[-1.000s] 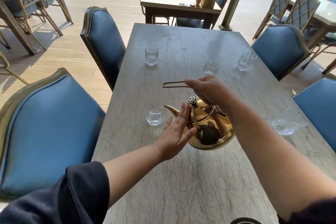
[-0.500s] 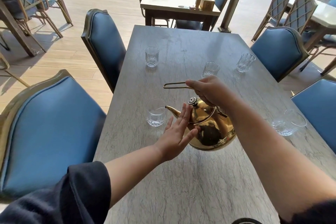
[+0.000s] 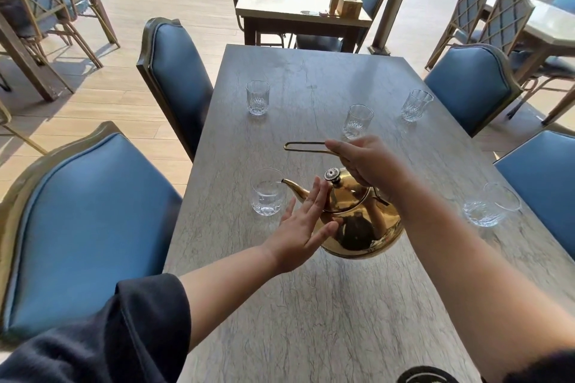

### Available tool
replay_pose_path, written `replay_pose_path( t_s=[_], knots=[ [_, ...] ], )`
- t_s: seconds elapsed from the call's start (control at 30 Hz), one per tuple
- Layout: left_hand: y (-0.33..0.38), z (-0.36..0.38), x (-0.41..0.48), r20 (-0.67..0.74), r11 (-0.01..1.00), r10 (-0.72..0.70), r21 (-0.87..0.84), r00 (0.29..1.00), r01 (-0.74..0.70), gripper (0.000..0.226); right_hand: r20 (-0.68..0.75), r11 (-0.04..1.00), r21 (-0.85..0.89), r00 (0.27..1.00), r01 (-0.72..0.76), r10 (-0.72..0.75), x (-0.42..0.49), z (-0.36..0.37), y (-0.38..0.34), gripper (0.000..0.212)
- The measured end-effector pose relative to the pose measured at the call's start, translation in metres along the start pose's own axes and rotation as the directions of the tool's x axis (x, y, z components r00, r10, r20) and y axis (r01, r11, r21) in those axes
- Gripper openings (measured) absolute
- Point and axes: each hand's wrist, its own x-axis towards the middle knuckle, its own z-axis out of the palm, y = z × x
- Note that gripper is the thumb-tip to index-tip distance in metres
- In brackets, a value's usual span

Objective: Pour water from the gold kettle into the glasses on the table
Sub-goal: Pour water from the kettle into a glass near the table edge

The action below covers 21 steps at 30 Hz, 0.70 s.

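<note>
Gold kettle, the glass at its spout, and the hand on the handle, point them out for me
gold kettle (image 3: 357,227), head view, on its round belly
glass at the spout (image 3: 267,193), head view, on its clear side wall
right hand (image 3: 367,162), head view, on its back

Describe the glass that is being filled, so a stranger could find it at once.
Start at the grey marble table and find the gold kettle. Its spout tip hangs over the rim of one glass near the table's left edge. Only this glass meets the spout.
</note>
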Motion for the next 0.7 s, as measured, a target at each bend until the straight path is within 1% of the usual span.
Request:
replay_pose_path(
  t_s=[0.13,0.23,0.37,0.43,0.57,0.7],
  knots=[
    [-0.003,-0.002,0.002,0.003,0.999,0.010,0.041,1.000,-0.010,0.071,-0.055,0.996,0.086,0.998,-0.001,0.006,-0.005,-0.002,0.008,0.049],
    [-0.004,-0.006,0.003,0.001,0.998,0.038,0.044,0.999,-0.038,0.068,-0.080,0.975,0.223,0.997,0.008,0.011,-0.011,-0.005,0.016,0.051],
    [-0.002,-0.009,0.004,-0.003,0.996,0.058,0.074,0.998,-0.057,0.066,-0.116,0.918,0.396,0.993,0.018,0.030,-0.020,-0.007,0.028,0.054],
    [0.000,-0.008,0.003,0.003,0.993,0.072,0.090,0.997,-0.072,0.065,-0.125,0.895,0.446,0.992,0.024,0.036,-0.026,-0.009,0.037,0.054],
    [0.005,-0.005,0.004,0.019,0.982,0.126,0.142,0.992,-0.128,0.062,-0.163,0.829,0.558,0.983,0.022,0.084,-0.040,-0.015,0.055,0.048],
    [0.019,0.006,0.011,0.072,0.964,0.185,0.181,0.980,-0.195,0.058,-0.212,0.808,0.588,0.971,0.039,0.108,-0.058,-0.028,0.065,0.049]
  ],
)
